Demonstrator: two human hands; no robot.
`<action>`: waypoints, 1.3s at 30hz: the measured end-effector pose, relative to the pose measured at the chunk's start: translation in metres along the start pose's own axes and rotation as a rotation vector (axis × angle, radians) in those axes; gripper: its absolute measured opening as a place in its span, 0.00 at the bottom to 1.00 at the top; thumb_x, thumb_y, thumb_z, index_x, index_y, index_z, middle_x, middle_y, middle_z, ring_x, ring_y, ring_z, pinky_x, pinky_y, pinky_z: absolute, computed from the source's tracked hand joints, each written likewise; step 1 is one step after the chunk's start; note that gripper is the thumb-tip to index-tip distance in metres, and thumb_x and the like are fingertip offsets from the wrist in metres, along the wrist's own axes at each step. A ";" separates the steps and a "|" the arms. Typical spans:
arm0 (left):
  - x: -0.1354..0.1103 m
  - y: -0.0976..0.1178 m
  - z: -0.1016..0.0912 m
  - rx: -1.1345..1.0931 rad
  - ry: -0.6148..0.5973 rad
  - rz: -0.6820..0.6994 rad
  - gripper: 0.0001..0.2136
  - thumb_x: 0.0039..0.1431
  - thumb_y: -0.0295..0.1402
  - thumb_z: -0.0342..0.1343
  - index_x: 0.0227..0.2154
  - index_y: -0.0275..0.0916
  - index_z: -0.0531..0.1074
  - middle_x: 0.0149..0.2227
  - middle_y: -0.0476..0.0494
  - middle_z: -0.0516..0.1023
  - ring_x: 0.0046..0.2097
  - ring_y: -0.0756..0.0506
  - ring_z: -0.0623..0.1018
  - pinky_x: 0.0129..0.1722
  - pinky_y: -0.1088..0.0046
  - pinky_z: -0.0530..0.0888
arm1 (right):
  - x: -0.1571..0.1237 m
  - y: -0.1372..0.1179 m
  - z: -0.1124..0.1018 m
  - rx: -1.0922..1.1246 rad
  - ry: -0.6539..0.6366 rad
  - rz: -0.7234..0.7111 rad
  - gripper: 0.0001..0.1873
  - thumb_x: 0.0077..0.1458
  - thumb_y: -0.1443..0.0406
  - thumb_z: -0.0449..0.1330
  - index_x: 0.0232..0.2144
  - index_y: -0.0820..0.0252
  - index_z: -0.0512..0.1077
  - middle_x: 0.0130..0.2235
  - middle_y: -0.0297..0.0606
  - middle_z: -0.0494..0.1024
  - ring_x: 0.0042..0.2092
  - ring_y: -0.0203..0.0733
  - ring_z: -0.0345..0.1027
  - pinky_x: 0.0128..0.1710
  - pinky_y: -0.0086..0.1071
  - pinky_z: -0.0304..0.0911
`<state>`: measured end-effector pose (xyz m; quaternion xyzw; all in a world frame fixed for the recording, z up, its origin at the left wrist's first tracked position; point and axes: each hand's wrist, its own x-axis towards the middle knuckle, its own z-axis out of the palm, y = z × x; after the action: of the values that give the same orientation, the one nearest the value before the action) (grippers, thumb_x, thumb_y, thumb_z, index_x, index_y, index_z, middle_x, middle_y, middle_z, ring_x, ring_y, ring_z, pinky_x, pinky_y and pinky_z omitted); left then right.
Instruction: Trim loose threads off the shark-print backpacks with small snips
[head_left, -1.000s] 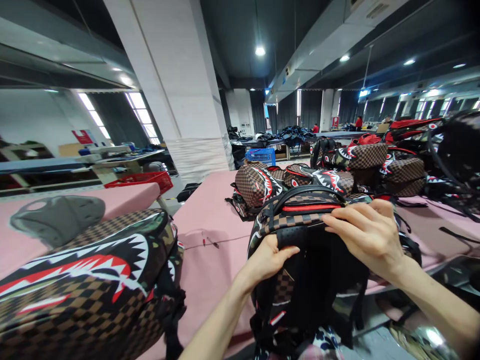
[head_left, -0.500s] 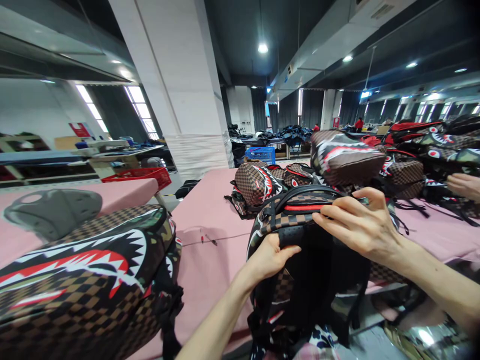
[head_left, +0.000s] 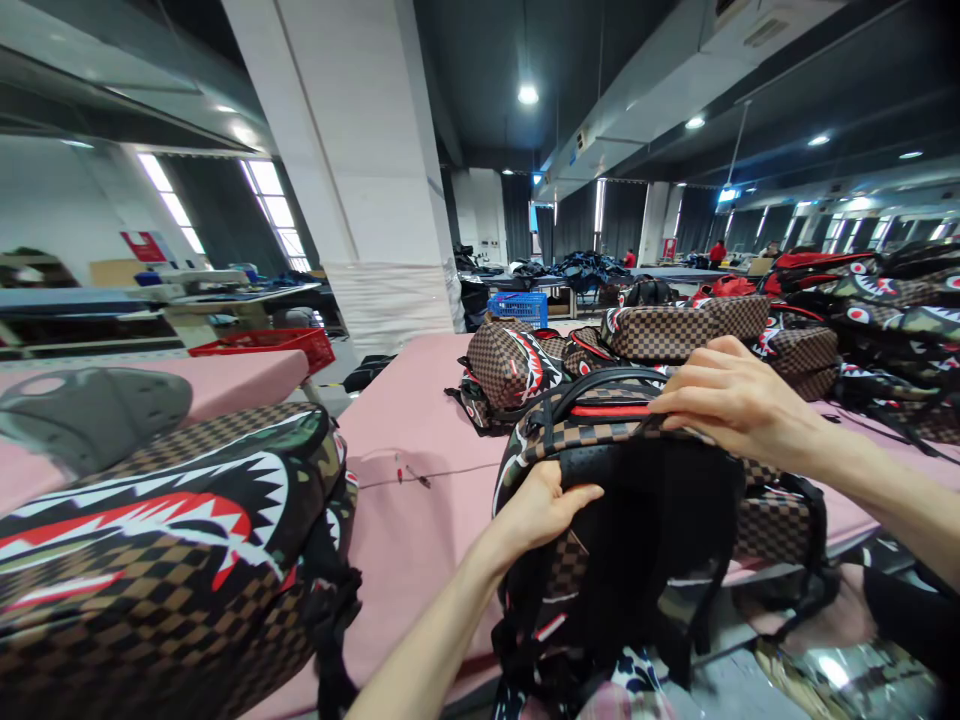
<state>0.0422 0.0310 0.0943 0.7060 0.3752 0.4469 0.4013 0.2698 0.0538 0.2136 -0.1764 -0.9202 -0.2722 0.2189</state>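
Note:
A checkered backpack (head_left: pixel 637 520) with a black back panel and straps stands upright in front of me. Its top zip opening shows a red edge. My left hand (head_left: pixel 544 510) grips the upper left edge of the back panel, the thumb lying over the black padding. On the top edge, right of the red strip, my right hand (head_left: pixel 724 400) is closed with its fingers curled over the rim. What exactly those fingertips pinch is hidden. Close on the left lies another checkered backpack (head_left: pixel 165 550) with a shark-mouth print.
More backpacks (head_left: pixel 517 365) lie behind on the pink table (head_left: pixel 420 400), with a tall pile (head_left: pixel 885 310) at right. A thin cord (head_left: pixel 450 470) crosses the table. Another person's dark sleeve (head_left: pixel 907 620) shows at lower right. A white pillar (head_left: pixel 360 180) and blue crate (head_left: pixel 519 310) stand beyond.
My right hand has shifted slightly right and up along the backpack's top, its fingers more curled. A backpack behind has dropped lower. The other person's hand at far right has left that spot.

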 end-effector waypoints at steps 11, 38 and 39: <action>-0.001 0.001 0.000 0.026 0.008 0.008 0.11 0.50 0.31 0.57 0.37 0.36 0.76 0.37 0.45 0.78 0.40 0.42 0.74 0.47 0.66 0.70 | 0.010 -0.018 0.003 -0.275 -0.016 -0.148 0.14 0.65 0.65 0.44 0.40 0.53 0.69 0.36 0.31 0.76 0.37 0.35 0.64 0.43 0.38 0.50; -0.002 0.000 0.000 0.058 -0.037 0.075 0.12 0.51 0.31 0.55 0.39 0.35 0.74 0.43 0.44 0.77 0.45 0.43 0.74 0.49 0.67 0.69 | 0.007 -0.043 0.027 -0.123 0.077 -0.100 0.13 0.61 0.70 0.48 0.34 0.57 0.73 0.30 0.35 0.72 0.30 0.37 0.56 0.30 0.33 0.47; -0.002 0.000 0.000 0.065 -0.031 0.078 0.11 0.51 0.32 0.55 0.38 0.35 0.74 0.42 0.44 0.77 0.46 0.42 0.74 0.50 0.67 0.68 | 0.012 -0.042 0.027 -0.122 0.066 -0.136 0.14 0.61 0.70 0.48 0.33 0.58 0.72 0.30 0.35 0.72 0.30 0.37 0.56 0.31 0.33 0.47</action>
<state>0.0417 0.0292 0.0935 0.7396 0.3556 0.4389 0.3660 0.2327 0.0388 0.1814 -0.1175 -0.9042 -0.3475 0.2189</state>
